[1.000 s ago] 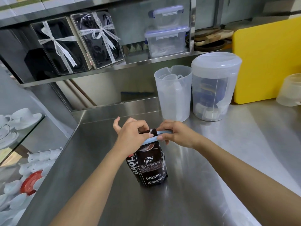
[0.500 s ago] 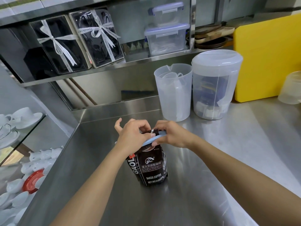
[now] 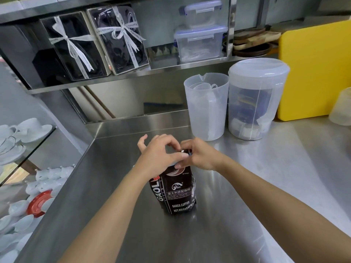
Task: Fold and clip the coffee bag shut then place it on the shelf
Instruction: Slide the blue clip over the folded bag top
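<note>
A dark coffee bag with white lettering stands upright on the steel counter. My left hand covers the bag's folded top from the left, thumb and fingers pinching it. My right hand grips the top from the right, fingertips meeting the left hand's. The light blue clip is almost wholly hidden under my fingers; only a sliver shows at the bag's top. The steel shelf runs along the wall above and behind the bag.
Two clear plastic pitchers stand behind the bag to the right, beside a yellow cutting board. The shelf holds ribboned black gift boxes and clear lidded containers. White cups and saucers sit behind glass at left.
My right hand has slid left along the clip toward my left hand. The blue clip, plainly visible earlier, is now mostly covered by my fingers. The bag stays in place.
</note>
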A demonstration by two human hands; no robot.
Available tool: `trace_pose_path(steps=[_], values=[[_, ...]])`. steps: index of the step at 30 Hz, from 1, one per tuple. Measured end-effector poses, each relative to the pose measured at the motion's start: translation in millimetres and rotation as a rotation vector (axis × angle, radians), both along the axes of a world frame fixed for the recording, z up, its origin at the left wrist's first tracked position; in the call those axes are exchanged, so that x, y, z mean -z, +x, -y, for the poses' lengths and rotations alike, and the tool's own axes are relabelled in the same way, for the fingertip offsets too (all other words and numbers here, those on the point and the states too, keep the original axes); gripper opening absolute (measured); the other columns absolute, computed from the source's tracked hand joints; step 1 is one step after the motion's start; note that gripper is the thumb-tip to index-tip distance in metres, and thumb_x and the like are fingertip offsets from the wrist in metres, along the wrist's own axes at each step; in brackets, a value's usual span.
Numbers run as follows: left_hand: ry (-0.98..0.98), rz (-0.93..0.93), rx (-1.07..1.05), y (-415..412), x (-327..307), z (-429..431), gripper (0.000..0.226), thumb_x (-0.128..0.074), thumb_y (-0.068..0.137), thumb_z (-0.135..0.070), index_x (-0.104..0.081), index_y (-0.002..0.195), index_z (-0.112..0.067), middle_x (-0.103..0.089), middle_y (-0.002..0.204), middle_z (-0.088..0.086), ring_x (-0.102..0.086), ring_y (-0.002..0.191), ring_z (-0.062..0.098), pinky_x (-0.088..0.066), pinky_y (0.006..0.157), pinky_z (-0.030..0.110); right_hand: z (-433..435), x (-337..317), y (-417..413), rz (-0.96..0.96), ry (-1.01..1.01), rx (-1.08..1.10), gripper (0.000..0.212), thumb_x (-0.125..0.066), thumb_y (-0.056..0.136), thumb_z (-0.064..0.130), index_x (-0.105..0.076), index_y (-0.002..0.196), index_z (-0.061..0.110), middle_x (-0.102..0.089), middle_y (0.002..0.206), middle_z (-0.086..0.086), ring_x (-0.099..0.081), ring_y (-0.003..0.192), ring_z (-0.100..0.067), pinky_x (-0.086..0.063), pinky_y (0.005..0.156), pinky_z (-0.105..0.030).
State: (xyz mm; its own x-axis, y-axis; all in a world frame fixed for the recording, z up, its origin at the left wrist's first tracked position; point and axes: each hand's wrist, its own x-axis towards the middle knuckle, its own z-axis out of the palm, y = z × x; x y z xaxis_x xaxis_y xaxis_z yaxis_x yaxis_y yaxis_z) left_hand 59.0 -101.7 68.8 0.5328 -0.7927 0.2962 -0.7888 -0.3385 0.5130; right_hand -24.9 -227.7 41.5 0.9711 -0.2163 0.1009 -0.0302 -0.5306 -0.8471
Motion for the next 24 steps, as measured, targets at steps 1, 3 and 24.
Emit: trace_pose_path(steps=[1, 3, 24], values=[[-0.037, -0.01, -0.009, 3.2, -4.0, -5.6, 0.018, -0.069, 0.071, -0.042, -0.057, 0.078, -0.031, -0.058, 0.09, -0.02, -0.034, 0.094, -0.022, 0.002, 0.106, 0.035, -0.1, 0.4, -1.0, -0.007, -0.001, 0.006, 0.014, -0.077, 0.065, 0.012, -0.065, 0.069, 0.008, -0.048, 0.065, 0.003, -0.045, 0.06, -0.011, -0.033, 0.055, -0.016], [-0.071, 0.007, -0.051, 13.1, -11.2, -21.2, 0.018, -0.07, 0.069, -0.042, -0.058, 0.081, -0.035, -0.054, 0.092, -0.027, -0.035, 0.098, -0.019, 0.0, 0.107, 0.035, 0.3, 0.7, -2.5, -0.011, 0.002, 0.025, 0.014, -0.077, 0.065, 0.011, -0.067, 0.074, 0.005, -0.051, 0.068, 0.004, -0.047, 0.059, -0.007, -0.035, 0.054, -0.012], [0.03, 0.135, -0.148, 21.2, 16.1, -57.4, 0.013, -0.064, 0.078, -0.04, -0.057, 0.078, -0.029, -0.062, 0.085, -0.015, -0.045, 0.09, -0.001, 0.004, 0.108, 0.037, 0.1, 7.9, -10.0, 0.213, 0.117, 0.204, 0.005, -0.072, 0.072, 0.011, -0.072, 0.068, 0.009, -0.062, 0.063, 0.009, -0.055, 0.062, -0.001, -0.039, 0.062, -0.01]])
